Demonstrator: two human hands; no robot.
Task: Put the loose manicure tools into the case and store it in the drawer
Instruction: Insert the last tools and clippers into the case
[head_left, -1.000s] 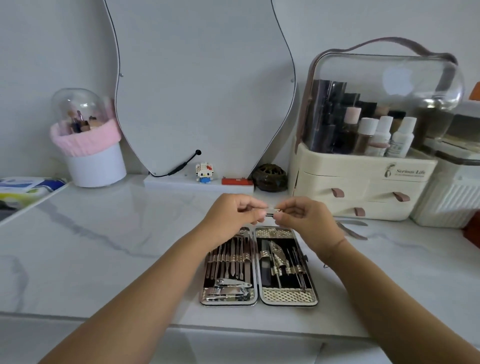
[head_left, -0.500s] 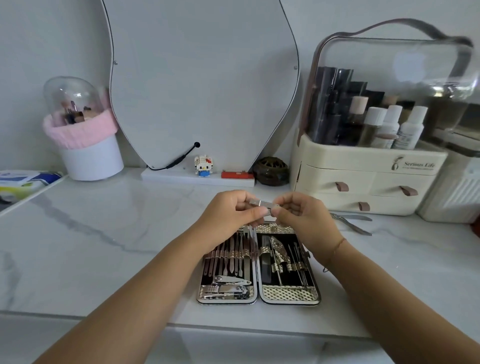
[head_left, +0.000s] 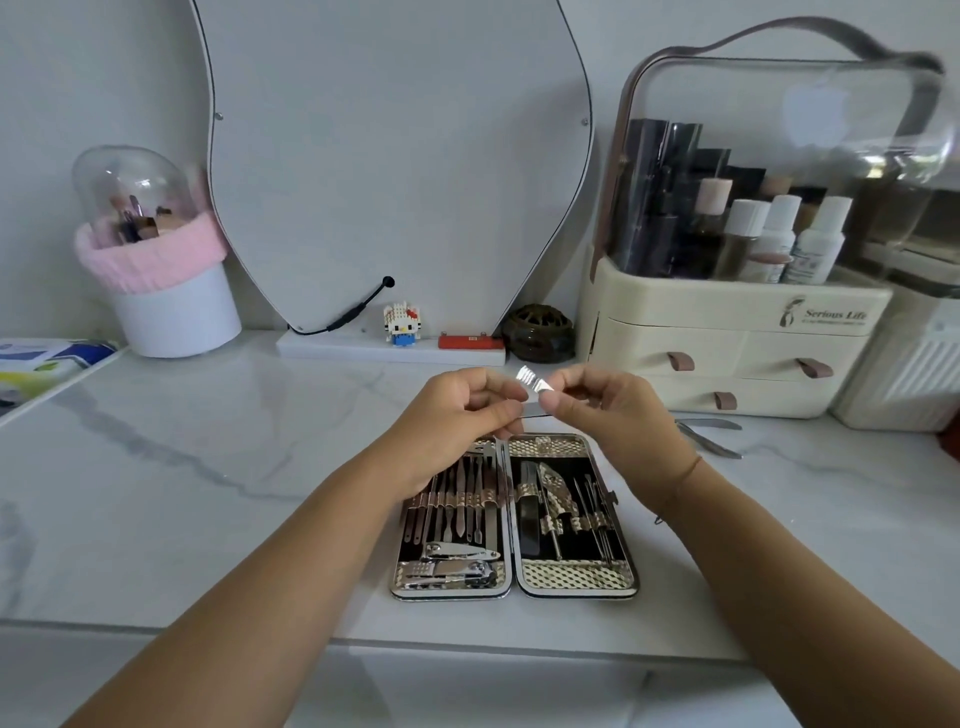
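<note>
Item: small metal tool (head_left: 533, 383), pinched between left hand (head_left: 457, 415) and right hand (head_left: 613, 410), above open manicure case (head_left: 514, 519). Risk: fingertip grip slips; tool drops among seated implements.

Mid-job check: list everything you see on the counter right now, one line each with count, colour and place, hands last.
manicure case: one, open flat, gold-patterned lining, counter centre, tools strapped in both halves
small tool: one, silver, held above the case
loose tools: two, silver, on the counter right of the case
drawer organiser: one, cream, clear lid, back right, drawers shut
bottles: several, mostly white, under the lid
mirror: one, grey, back centre
figurine: one, white and blue, on the mirror base
brush holder: one, white with pink band, back left
left hand: one, gripping the small tool
right hand: one, gripping its other end
</note>
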